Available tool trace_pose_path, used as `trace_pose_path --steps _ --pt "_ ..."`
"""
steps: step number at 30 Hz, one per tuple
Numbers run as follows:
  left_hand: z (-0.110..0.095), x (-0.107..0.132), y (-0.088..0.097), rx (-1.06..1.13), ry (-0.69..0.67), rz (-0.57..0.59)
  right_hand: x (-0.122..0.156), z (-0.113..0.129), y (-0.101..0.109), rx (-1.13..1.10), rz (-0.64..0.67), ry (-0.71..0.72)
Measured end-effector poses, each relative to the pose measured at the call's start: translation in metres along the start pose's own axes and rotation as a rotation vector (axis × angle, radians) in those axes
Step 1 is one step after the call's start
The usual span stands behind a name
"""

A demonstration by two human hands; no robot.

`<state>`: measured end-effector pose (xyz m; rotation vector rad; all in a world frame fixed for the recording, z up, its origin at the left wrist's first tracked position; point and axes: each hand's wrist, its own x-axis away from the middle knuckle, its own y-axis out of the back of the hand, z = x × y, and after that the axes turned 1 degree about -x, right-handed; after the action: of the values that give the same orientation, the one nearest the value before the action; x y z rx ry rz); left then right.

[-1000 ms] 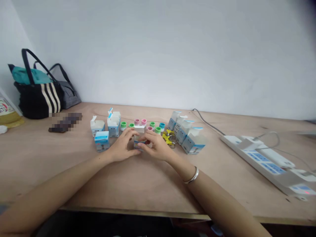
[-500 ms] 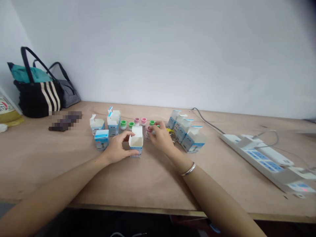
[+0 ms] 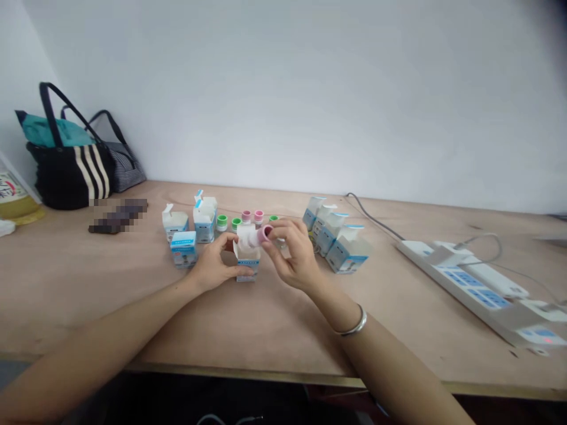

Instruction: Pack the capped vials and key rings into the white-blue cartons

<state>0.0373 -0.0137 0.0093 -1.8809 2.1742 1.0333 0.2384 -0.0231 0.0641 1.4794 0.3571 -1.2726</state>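
My left hand (image 3: 217, 265) grips a small open white-and-blue box (image 3: 247, 270) by its sides, thumb in front, with the box upright on the table. In my right hand (image 3: 295, 254), between thumb and fingers, is a small white jar with a pink top (image 3: 264, 234). It is tilted, its white end over the mouth of the box. Behind the box stand green-topped jars (image 3: 222, 222) and pink-topped jars (image 3: 258, 216). Beside my left hand is a closed blue-and-white box (image 3: 183, 249), with open boxes (image 3: 205, 223) behind it.
A row of open boxes (image 3: 348, 254) stands right of my right hand. Farther right lies a white power strip (image 3: 456, 283) with cables. A dark blurred item (image 3: 119, 216), a black striped bag (image 3: 71, 174) and a bottle of yellow liquid (image 3: 18, 203) are at the left.
My right hand has lifted the pink-topped jar off the table and brought it left and toward me, to the box mouth. My left hand stays on the box.
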Motion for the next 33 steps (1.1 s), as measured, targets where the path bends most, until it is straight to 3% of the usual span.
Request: trace_pose_path --steps 3,12,16,19,21,23,26,29,33 --pt "-0.001 0.000 0.000 -0.033 -0.004 -0.012 0.001 0.003 -0.002 0.050 0.121 0.013" --pt "-0.005 0.001 0.001 -0.108 -0.047 -0.019 0.007 -0.003 -0.017 0.032 0.310 -0.042" --pt "-0.003 0.002 0.000 -0.109 -0.055 -0.017 0.009 -0.011 -0.017 0.072 0.246 -0.039" --pt "-0.002 0.003 0.000 -0.141 -0.076 -0.019 0.006 -0.025 -0.004 0.222 0.161 -0.215" --pt "-0.003 0.003 0.000 -0.183 -0.130 -0.026 0.004 -0.037 0.009 0.442 0.211 -0.389" --pt "-0.003 0.003 0.002 -0.253 -0.220 -0.059 0.004 -0.046 0.022 0.671 0.366 -0.561" --pt "-0.004 0.001 0.007 -0.385 -0.369 -0.108 0.005 -0.054 0.033 0.829 0.615 -0.728" --pt "-0.004 0.000 0.013 -0.499 -0.524 -0.069 0.007 -0.056 0.033 0.861 0.718 -0.757" --pt "-0.003 0.000 0.016 -0.571 -0.660 -0.011 0.010 -0.057 0.028 0.849 0.757 -0.727"
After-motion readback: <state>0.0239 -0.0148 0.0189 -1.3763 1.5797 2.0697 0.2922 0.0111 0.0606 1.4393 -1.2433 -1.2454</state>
